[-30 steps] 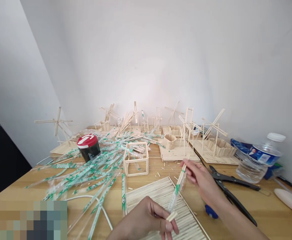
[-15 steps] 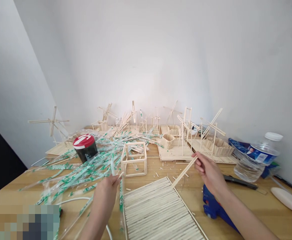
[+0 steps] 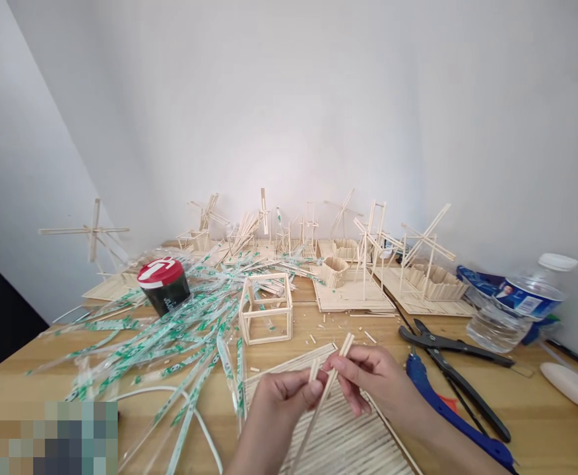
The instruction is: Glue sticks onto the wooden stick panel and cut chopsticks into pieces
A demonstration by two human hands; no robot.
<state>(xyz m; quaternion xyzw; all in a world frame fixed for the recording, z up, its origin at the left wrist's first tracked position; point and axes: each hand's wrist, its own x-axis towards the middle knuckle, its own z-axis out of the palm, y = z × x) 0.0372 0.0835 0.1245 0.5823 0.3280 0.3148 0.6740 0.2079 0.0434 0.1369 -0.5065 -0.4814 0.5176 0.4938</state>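
My left hand [image 3: 284, 406] is closed on a short wooden stick [image 3: 314, 371] whose end pokes up between thumb and fingers. Pinched in my right hand [image 3: 375, 379] are long chopsticks [image 3: 346, 344], slanting down past my left fingertips. Both hands are close together above a flat panel of chopsticks laid side by side [image 3: 353, 442], which they partly cover. Just beyond the panel stands a cube-shaped frame of sticks [image 3: 269, 313].
Green-printed wrappers [image 3: 204, 330] cover the left side around a red-lidded dark cup [image 3: 165, 290]. Stick models [image 3: 355, 300] line the wall. On the right lie black-handled cutters [image 3: 460, 379], a blue glue gun [image 3: 435, 399] and a water bottle [image 3: 504, 326].
My hands have come together over the panel, the right bringing its chopsticks leftward and down. The cutters on the right are now more fully visible.
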